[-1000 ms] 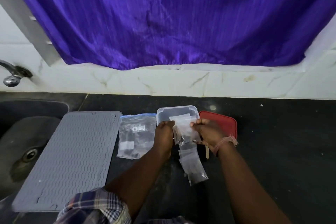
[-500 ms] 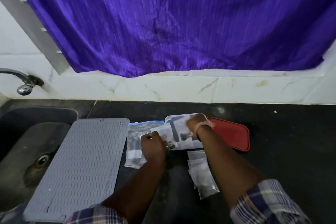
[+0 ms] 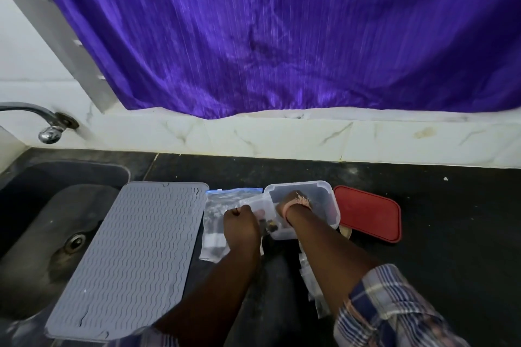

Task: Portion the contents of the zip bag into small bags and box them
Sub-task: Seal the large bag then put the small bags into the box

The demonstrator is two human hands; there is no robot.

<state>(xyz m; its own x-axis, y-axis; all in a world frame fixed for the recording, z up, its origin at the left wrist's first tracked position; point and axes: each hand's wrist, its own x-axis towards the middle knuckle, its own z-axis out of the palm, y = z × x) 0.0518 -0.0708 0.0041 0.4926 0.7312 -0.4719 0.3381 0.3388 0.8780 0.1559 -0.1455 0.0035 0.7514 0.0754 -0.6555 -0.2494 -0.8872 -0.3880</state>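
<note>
A clear plastic box [image 3: 324,186] stands on the dark counter, with its red lid [image 3: 369,213] lying just to its right. The large zip bag [image 3: 215,214] with a blue seal lies to the left of the box. My left hand [image 3: 241,227] is closed on a small clear bag [image 3: 258,205] with dark pieces at its bottom, held against the box's left wall. My right hand [image 3: 291,197] reaches down into the box; its fingers are hidden behind the wrist, which has a pink thread on it. Spare small bags [image 3: 307,276] lie under my right forearm.
A grey ribbed mat [image 3: 127,256] lies left of the zip bag, partly over the sink [image 3: 42,234]. A tap [image 3: 48,129] juts from the tiled wall at the left. A purple curtain [image 3: 282,36] hangs behind. A wooden stick's end [image 3: 346,231] shows between box and lid.
Both hands held a small bag above the box a second ago. Now my right hand has gone down into the box, and my left has shifted left with a small bag.
</note>
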